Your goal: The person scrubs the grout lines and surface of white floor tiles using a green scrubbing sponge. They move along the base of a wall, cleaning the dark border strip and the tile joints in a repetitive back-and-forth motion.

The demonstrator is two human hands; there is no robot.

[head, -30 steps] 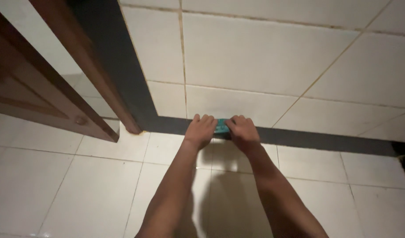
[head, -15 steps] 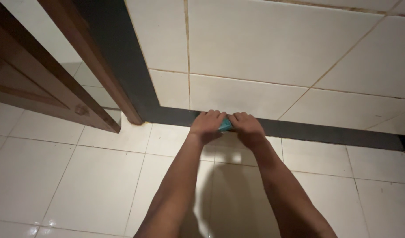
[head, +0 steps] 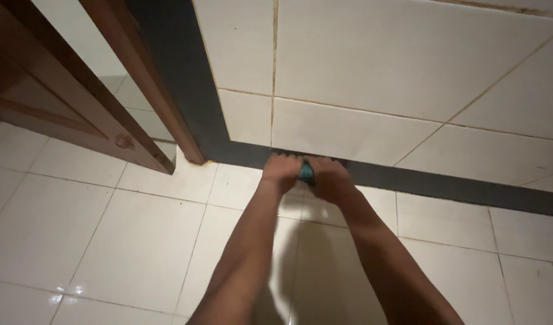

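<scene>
The setting was a tiled room: a glossy cream floor [head: 96, 241] met a wall of large cream tiles [head: 372, 60], with a dark skirting band [head: 469, 191] running along the foot of the wall and up beside a brown wooden door frame [head: 144, 84]. A wooden door [head: 53, 102] stood open at the left. Both hands were down at the skirting, pressed close together. The left hand [head: 280, 173] and the right hand [head: 327, 179] were curled around a small teal object [head: 306, 173], held against the band where wall meets floor. Only a sliver of it showed, so its kind could not be told. It appeared small and light, probably firm enough to press; gripping it from both ends looked sound. No packages, labels or signs were visible.
</scene>
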